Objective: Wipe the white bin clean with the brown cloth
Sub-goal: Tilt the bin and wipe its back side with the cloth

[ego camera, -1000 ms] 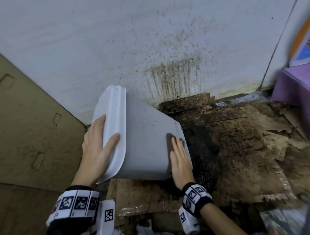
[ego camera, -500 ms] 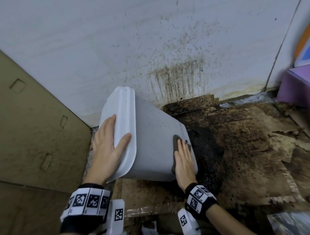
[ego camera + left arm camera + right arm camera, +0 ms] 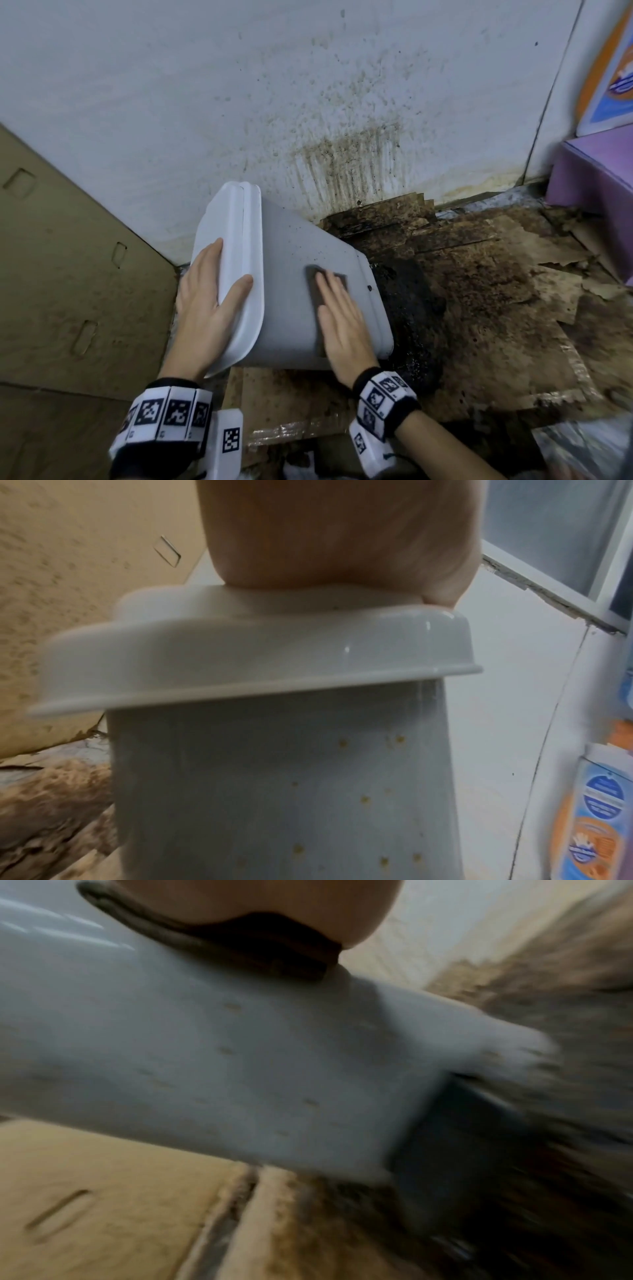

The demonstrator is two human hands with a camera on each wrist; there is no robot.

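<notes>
The white bin (image 3: 291, 260) lies tilted on its side, lid end toward the left, base toward a black patch on the floor. Its wall carries small brown specks (image 3: 366, 799). My left hand (image 3: 209, 291) lies flat on the lid (image 3: 233, 240), fingers straight, thumb over the lid's rim. My right hand (image 3: 339, 315) presses the brown cloth (image 3: 317, 274) flat against the bin's upper side, fingers straight. In the right wrist view the cloth (image 3: 219, 947) shows as a dark strip under the palm, on the bin (image 3: 240, 1069). The left wrist view shows the lid (image 3: 240, 647) under my palm.
A stained white wall (image 3: 308, 102) stands right behind the bin. Brown cardboard (image 3: 68, 274) leans at the left. Wet, dirty cardboard sheets (image 3: 479, 308) cover the floor at the right, with a purple box (image 3: 596, 178) at the far right.
My right hand has slid the cloth from near the bin's base leftward and up toward the middle of its side. The left hand has stayed on the lid.
</notes>
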